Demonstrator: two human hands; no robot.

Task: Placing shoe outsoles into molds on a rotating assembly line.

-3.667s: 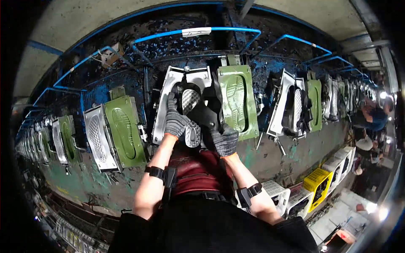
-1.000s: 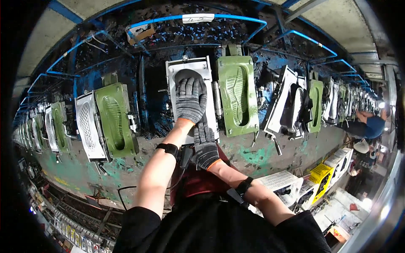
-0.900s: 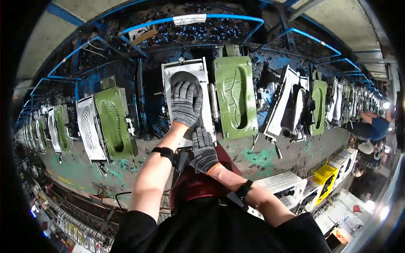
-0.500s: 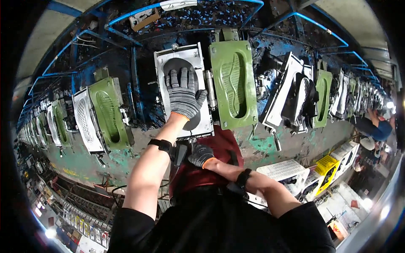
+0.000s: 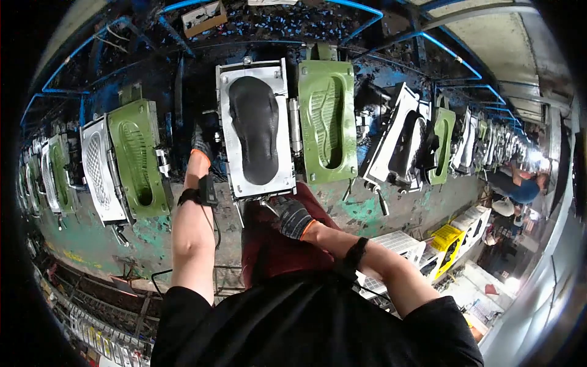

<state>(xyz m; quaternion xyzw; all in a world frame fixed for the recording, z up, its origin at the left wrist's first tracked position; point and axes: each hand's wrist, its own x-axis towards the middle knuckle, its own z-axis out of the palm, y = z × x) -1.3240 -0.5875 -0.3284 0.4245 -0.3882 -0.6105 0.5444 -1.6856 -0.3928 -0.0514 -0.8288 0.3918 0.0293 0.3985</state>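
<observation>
Ahead of me lies an opened shoe-sole mould. Its silver plate (image 5: 280,165) carries a smooth black sole-shaped piece (image 5: 253,131), and the green mould half (image 5: 350,140) with a ribbed sole hollow lies hinged to its right. My left hand (image 5: 200,145), in a grey glove with an orange cuff, is by the silver plate's left side; its fingers are lost in the dark there. Below the plate's front edge, my gloved right hand (image 5: 292,219) is closed round a short metal handle (image 5: 269,207), mostly hidden by the fingers.
Similar silver and green moulds (image 5: 137,159) stand in a row on both sides, the nearest right one (image 5: 391,144) tilted. Blue rails (image 5: 361,27) run behind. White crates (image 5: 397,248) and a yellow crate (image 5: 446,238) stand right. Another person (image 5: 520,186) is far right.
My left hand has lifted off the black piece and moved left and down beside the plate, uncovering the piece. My right hand stays at the front edge. The view has shifted slightly.
</observation>
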